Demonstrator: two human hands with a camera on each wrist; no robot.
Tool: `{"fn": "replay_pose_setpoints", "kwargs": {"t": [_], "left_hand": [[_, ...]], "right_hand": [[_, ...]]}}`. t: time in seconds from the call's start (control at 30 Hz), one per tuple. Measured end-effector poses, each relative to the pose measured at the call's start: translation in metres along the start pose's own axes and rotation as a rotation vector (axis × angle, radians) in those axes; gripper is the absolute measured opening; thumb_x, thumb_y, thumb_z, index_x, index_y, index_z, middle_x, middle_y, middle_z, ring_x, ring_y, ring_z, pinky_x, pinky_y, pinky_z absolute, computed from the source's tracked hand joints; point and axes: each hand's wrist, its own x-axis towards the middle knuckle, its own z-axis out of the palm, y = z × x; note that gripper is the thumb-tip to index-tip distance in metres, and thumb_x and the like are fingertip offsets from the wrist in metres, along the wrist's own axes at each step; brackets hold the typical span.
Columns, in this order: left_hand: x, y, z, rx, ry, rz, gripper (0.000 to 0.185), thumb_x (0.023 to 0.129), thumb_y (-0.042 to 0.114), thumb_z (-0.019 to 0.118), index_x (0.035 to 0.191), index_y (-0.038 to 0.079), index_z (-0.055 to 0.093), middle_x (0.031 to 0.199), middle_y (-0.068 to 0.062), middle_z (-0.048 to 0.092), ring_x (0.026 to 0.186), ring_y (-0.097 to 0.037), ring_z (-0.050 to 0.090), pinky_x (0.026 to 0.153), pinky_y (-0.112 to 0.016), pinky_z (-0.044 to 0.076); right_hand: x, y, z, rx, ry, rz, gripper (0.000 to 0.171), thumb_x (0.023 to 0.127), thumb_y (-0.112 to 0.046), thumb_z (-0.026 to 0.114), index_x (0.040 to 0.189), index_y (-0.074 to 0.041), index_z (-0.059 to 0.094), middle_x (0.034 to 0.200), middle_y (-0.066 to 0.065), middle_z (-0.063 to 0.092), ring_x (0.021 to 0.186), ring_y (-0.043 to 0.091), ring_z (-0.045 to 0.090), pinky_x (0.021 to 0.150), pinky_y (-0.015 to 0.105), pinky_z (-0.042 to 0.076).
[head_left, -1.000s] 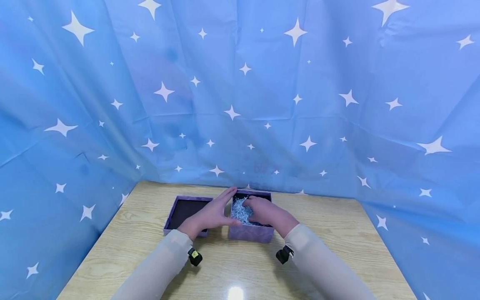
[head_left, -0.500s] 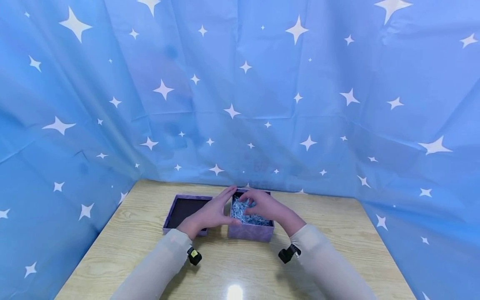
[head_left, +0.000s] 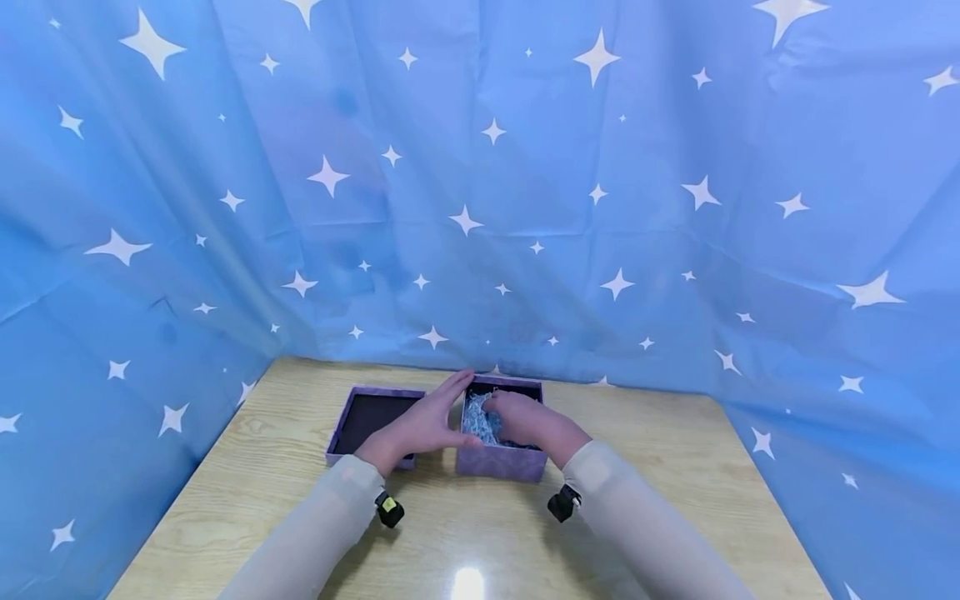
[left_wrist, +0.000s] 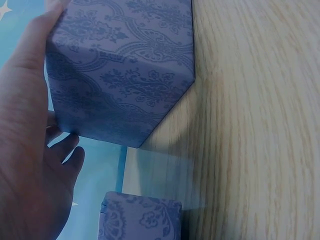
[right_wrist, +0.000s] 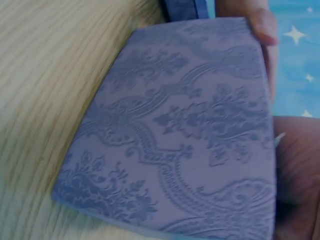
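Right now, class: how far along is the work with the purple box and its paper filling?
Done: the lid lies off, inside up, left of the purple box, which holds shredded paper. In hand: the left hand braces the box's side; the right hand presses into the paper. Left: the box remains uncovered.

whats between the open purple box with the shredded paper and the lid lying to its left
The left hand: in the head view it lies flat against the left wall of the purple box, covering the gap to the lid. The right hand is inside, on the shredded paper.

Right hand (head_left: 525,421) fingertips buried in shredded paper (head_left: 480,423); grip unclear.
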Motion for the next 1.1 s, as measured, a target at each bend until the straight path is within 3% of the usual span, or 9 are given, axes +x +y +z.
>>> {"fn": "replay_pose_setpoints", "kwargs": {"t": [0.17,0.4,0.5,0.63,0.77,0.87,1.0,1.1], "left_hand": [[0.000,0.001,0.001,-0.003,-0.002,0.003,0.113,0.081,0.061,0.078,0.163,0.037,0.004,0.167,0.020,-0.004,0.154,-0.018,0.009,0.116,-0.056,0.029],[-0.002,0.001,0.002,-0.062,-0.009,-0.008,0.111,0.082,0.058,0.079,0.161,0.042,0.002,0.167,0.020,-0.003,0.155,-0.022,0.009,0.114,-0.061,0.029],[-0.003,0.001,0.000,-0.068,-0.002,-0.004,0.111,0.082,0.058,0.079,0.161,0.042,0.002,0.167,0.018,-0.002,0.155,-0.023,0.009,0.113,-0.062,0.030],[-0.002,0.001,-0.001,-0.063,0.000,0.001,0.112,0.081,0.060,0.078,0.162,0.039,0.003,0.167,0.019,-0.002,0.155,-0.021,0.009,0.114,-0.059,0.031],[-0.003,0.002,0.000,-0.062,-0.002,0.000,0.112,0.081,0.060,0.079,0.162,0.039,0.004,0.167,0.019,-0.002,0.155,-0.021,0.008,0.114,-0.059,0.031],[-0.004,0.003,0.000,-0.058,-0.003,0.000,0.112,0.081,0.060,0.079,0.162,0.039,0.003,0.167,0.019,-0.002,0.155,-0.021,0.009,0.114,-0.059,0.030],[-0.003,0.003,0.000,-0.048,0.000,0.004,0.112,0.081,0.059,0.079,0.162,0.039,0.003,0.167,0.018,-0.002,0.155,-0.022,0.009,0.114,-0.059,0.030],[-0.003,0.002,0.000,-0.041,0.008,0.004,0.113,0.081,0.060,0.079,0.162,0.039,0.003,0.167,0.017,-0.002,0.155,-0.023,0.010,0.114,-0.060,0.031]], "right_hand": [[-0.001,0.004,-0.001,0.016,0.016,-0.004,0.054,0.089,-0.013,0.080,0.139,-0.009,0.062,0.140,0.009,0.060,0.129,0.026,0.056,0.103,0.041,0.049],[-0.016,0.010,-0.019,0.333,0.103,-0.141,0.045,0.087,-0.010,0.081,0.130,-0.006,0.067,0.129,0.009,0.066,0.115,0.027,0.063,0.092,0.043,0.053],[-0.012,0.010,-0.018,0.383,0.080,-0.200,0.033,0.090,-0.012,0.078,0.122,-0.010,0.070,0.121,0.006,0.068,0.104,0.020,0.065,0.087,0.038,0.054],[-0.002,0.008,-0.009,0.308,0.019,-0.201,0.029,0.090,-0.010,0.077,0.119,-0.014,0.073,0.117,0.003,0.068,0.100,0.014,0.064,0.086,0.035,0.054],[0.008,0.009,0.000,0.167,0.018,-0.160,0.033,0.089,-0.010,0.078,0.122,-0.014,0.072,0.118,0.001,0.068,0.108,0.018,0.063,0.090,0.037,0.053],[0.013,0.010,0.004,0.093,0.018,-0.147,0.033,0.089,-0.010,0.078,0.122,-0.013,0.072,0.116,0.001,0.069,0.105,0.017,0.062,0.086,0.037,0.051],[0.014,0.010,0.004,0.065,0.012,-0.148,0.034,0.090,-0.007,0.076,0.123,-0.012,0.071,0.115,0.002,0.068,0.101,0.018,0.062,0.081,0.037,0.049],[0.011,0.011,0.000,0.106,0.001,-0.147,0.038,0.090,-0.008,0.076,0.127,-0.012,0.070,0.121,0.003,0.068,0.108,0.019,0.063,0.086,0.038,0.051]]}}
